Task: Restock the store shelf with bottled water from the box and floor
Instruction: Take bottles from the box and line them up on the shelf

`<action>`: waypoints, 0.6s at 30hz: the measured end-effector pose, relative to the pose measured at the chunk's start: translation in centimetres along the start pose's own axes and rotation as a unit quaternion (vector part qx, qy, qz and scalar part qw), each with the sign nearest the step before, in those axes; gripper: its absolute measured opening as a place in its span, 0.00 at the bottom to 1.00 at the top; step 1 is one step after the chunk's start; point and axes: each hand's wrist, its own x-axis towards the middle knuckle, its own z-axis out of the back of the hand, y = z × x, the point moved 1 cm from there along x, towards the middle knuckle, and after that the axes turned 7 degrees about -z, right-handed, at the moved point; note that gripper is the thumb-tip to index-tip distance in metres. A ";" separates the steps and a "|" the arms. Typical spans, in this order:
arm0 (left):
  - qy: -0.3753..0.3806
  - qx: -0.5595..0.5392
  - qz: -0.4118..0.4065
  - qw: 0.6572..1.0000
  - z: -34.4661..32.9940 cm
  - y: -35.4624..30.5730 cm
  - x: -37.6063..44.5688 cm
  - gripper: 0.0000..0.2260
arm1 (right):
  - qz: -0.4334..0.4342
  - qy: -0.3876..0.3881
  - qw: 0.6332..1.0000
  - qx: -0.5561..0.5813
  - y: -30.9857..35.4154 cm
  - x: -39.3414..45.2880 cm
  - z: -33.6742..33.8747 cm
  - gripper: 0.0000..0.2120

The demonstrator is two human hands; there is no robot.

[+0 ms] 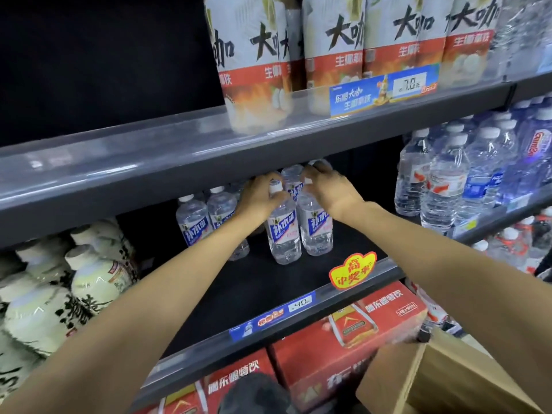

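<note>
Bottles [283,225] of water with blue labels stand in a small cluster on the dark middle shelf [263,282], toward its back, under the grey shelf above. The left hand [263,195] grips the neck of the front left bottle, fingers curled round just below its white cap. The right hand [325,186] lies over the top of the bottle [316,225] just beside it, fingers curled over the cap. Two more bottles [206,219] stand to the left, apart from the hands. A brown box [448,380] sits at lower right, in front of red cartons [343,333] under the shelf.
</note>
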 end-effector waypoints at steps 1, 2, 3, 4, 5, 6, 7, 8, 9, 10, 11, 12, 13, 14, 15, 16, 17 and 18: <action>0.003 0.013 -0.005 1.000 0.1 0.3 0.2 0.11 | -0.007 0.014 1.000 0.015 -0.1 0.5 -0.1 0.20; 0.006 0.020 -0.012 1.000 0.2 0.6 0.4 0.10 | -0.010 0.026 0.999 0.024 -0.3 1.0 -0.2 0.21; 0.009 0.023 -0.019 1.000 0.2 0.8 0.4 0.10 | -0.010 0.033 0.999 0.025 -0.5 1.3 -0.4 0.22; 0.013 0.025 -0.024 0.999 0.2 1.0 0.5 0.10 | -0.010 0.040 0.999 0.028 -0.9 1.5 -0.6 0.24; 0.017 0.027 -0.028 0.999 0.3 1.1 0.6 0.10 | -0.012 0.052 0.998 0.040 -1.3 1.6 -0.7 0.26; 0.022 0.030 -0.034 0.999 0.4 1.3 0.8 0.10 | -0.012 0.069 0.996 0.060 -1.7 1.5 -0.9 0.29; 0.029 0.035 -0.040 0.998 0.5 1.4 1.1 0.10 | -0.011 0.087 0.993 0.084 -1.9 1.4 -0.9 0.32; 0.040 0.043 -0.046 0.997 0.6 1.4 1.3 0.09 | -0.008 0.102 0.989 0.102 -2.1 1.3 -0.9 0.36; 0.050 0.050 -0.050 0.996 0.7 1.5 1.6 0.09 | -0.005 0.115 0.987 0.112 -2.1 1.3 -0.8 0.39; 0.058 0.058 -0.051 0.995 0.8 1.5 1.8 0.09 | -0.001 0.127 0.985 0.114 -2.2 1.4 -0.8 0.43; 0.062 0.067 -0.053 0.994 0.9 1.6 2.0 0.09 | 0.003 0.136 0.985 0.107 -2.1 1.4 -0.7 0.46; 0.063 0.077 -0.052 0.994 1.0 1.7 2.1 0.10 | 0.007 0.139 0.986 0.094 -2.1 1.6 -0.7 0.48; 0.060 0.087 -0.051 0.993 1.0 1.8 2.2 0.10 | 0.011 0.138 0.987 0.083 -2.1 1.7 -0.8 0.49; 0.055 0.097 -0.051 0.992 1.1 1.9 2.3 0.09 | 0.012 0.132 0.988 0.080 -2.0 1.8 -1.1 0.49; 0.050 0.106 -0.054 0.992 1.2 2.0 2.4 0.09 | 0.013 0.122 0.989 0.086 -1.9 1.8 -1.4 0.48; 0.047 0.114 -0.058 0.991 1.3 2.0 2.4 0.09 | 0.013 0.106 0.990 0.097 -1.7 1.7 -1.8 0.48; 0.046 0.122 -0.062 0.990 1.4 2.0 2.5 0.09 | 0.012 0.090 0.990 0.109 -1.5 1.6 -2.2 0.47; 0.046 0.135 -0.065 0.988 1.4 2.1 2.5 0.09 | 0.011 0.077 0.990 0.119 -1.1 1.5 -2.6 0.47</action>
